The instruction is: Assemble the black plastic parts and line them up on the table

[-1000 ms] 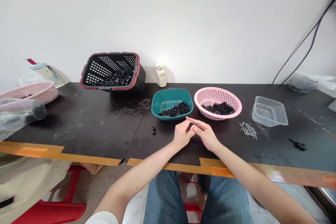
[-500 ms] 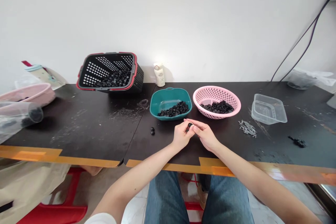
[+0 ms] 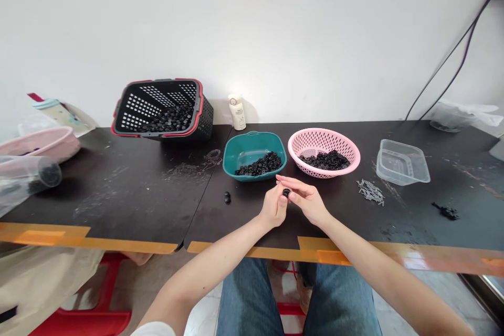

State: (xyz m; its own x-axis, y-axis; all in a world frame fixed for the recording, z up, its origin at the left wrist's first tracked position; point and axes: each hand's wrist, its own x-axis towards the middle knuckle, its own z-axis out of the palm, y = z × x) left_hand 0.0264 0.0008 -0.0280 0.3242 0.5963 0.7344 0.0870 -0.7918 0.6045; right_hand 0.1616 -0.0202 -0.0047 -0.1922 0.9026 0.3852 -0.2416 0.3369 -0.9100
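Narrowly closed fingers (image 3: 293,184) of both hands pinch a small black plastic ring (image 3: 286,192) above the dark scuffed surface (image 3: 118,205). The left hand (image 3: 272,207) and right hand (image 3: 307,203) meet just in front of a teal plastic tub (image 3: 252,146) of black rings (image 3: 259,166) and a round pink perforated plastic basket (image 3: 323,140) holding more. Two small black pieces (image 3: 227,197) lie nearby on the surface.

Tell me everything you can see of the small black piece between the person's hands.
The small black piece looks rounded and matte, perhaps plastic; fingers partly hide it, so its exact shape cannot be told. It is held above the dark tabletop by the fingertips of the left hand, with the right hand's fingers touching it or just beside it.
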